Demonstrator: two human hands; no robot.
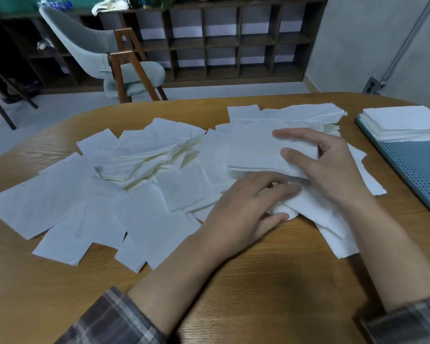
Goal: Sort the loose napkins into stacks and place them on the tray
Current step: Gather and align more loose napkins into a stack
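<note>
head view. loose napkins [67,202], white and square, lay overlapping across the left and centre of the wooden table [258,281]. the right hand [333,170] held a thin stack of napkins [256,150] by its right edge, just above the heap; its grip was narrow, with the thumb and a forefinger on the stack's upper face and the remaining fingers hidden. the left hand [246,207] rested on the napkins directly below that stack, its grip wide, fingers nearly straight and the thumb apart beside a bunched napkin [308,207]. a blue perforated tray [417,170] stood at the table's right edge and carried one squared pile of napkins [405,122] at its far end. plaid sleeves covered both forearms. a grey chair [97,45] and an open wooden shelf unit [233,43] stood beyond the table.
</note>
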